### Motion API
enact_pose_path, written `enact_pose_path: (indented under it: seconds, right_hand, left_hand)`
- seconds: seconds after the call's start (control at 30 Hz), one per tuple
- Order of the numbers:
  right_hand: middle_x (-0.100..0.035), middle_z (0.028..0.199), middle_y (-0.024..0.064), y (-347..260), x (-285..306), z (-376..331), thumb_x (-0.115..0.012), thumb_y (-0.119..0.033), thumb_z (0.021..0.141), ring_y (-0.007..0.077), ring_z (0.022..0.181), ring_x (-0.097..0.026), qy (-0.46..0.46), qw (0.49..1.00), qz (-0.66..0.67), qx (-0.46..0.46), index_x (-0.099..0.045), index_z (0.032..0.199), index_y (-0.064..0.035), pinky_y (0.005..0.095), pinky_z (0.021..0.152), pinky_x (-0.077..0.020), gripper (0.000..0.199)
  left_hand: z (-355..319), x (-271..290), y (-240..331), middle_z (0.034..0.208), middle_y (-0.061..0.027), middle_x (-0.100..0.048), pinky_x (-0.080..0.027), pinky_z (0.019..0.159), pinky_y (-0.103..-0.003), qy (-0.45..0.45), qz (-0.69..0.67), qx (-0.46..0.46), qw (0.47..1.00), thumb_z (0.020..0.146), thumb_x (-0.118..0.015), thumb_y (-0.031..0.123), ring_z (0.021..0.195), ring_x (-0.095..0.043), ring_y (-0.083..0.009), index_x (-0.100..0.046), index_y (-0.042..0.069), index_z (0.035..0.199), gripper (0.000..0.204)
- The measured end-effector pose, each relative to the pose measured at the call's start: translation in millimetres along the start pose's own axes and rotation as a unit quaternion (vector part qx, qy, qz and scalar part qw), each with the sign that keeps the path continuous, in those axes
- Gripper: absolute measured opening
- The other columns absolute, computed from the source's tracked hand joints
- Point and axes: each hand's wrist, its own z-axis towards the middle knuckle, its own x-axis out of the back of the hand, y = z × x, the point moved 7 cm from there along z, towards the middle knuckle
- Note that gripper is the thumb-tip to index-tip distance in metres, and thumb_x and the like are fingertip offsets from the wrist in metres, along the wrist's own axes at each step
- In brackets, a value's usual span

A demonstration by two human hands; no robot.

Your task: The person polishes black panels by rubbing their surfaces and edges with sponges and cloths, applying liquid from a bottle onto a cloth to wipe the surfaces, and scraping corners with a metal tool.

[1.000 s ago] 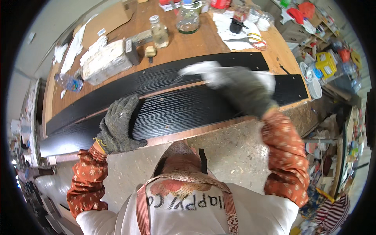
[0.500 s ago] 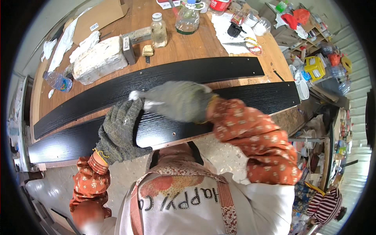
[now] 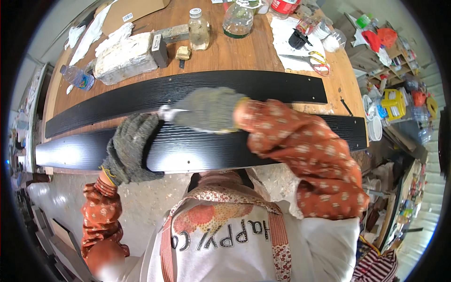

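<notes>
Two long black wood-grain boards lie on the wooden table, a near board point(image 3: 188, 150) and a far board point(image 3: 263, 87). My left hand point(image 3: 131, 148), in a dark grey knit glove, grips the near board across its width, fingers toward its far edge and thumb along its near edge. Over the boards, just right of it, is my right hand point(image 3: 206, 110), gloved and smeared by motion. A white wad point(image 3: 170, 113), seemingly cloth or paper, sticks out from its fingers; most of it is hidden. Small holes show in both boards.
Behind the boards stand a whitish wrapped block point(image 3: 124, 58), a capped glass jar point(image 3: 198, 30), a clear bottle point(image 3: 237, 21) and a yellowish lump point(image 3: 183, 52). Scissors point(image 3: 307, 60) lie on white paper at the back right. A plastic bottle point(image 3: 77, 77) lies at the left.
My right hand has moved slightly left and away from me, with the white wad still in it. My left hand has shifted slightly left in the picture. The whole view has also shifted.
</notes>
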Motion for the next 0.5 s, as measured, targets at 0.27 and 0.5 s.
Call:
enact_pose_path:
  seconds: [0.27, 0.5]
  right_hand:
    - [-0.067, 0.083, 0.0187, 81.9, 2.4, -100.0, -0.044, -0.035, 0.099, 0.0371, 0.081, -0.067, 0.097, 0.995, -0.007, -0.034, -0.064, 0.101, -0.0095, 0.0500, 0.074, -0.0521, 0.033]
    - [-0.066, 0.081, 0.0165, 273.5, 38.8, -368.3, -0.050, -0.029, 0.097, 0.0335, 0.080, -0.066, 0.259, 0.886, -0.059, -0.379, -0.065, 0.107, -0.0047, 0.0444, 0.072, -0.0505, 0.030]
  left_hand:
    - [-39.6, -23.4, -35.6, 0.148, -0.0242, -0.042, -0.029, 0.115, -0.049, -0.008, 0.079, 0.078, 0.994, 0.048, -0.086, 0.059, 0.136, -0.040, -0.0424, -0.033, -0.003, 0.148, 0.130]
    - [-37.8, -30.3, -42.3, 0.153, -0.0232, -0.033, -0.024, 0.117, -0.048, -0.037, 0.116, 0.074, 0.990, 0.052, -0.081, 0.069, 0.142, -0.031, -0.0407, -0.028, -0.002, 0.151, 0.133]
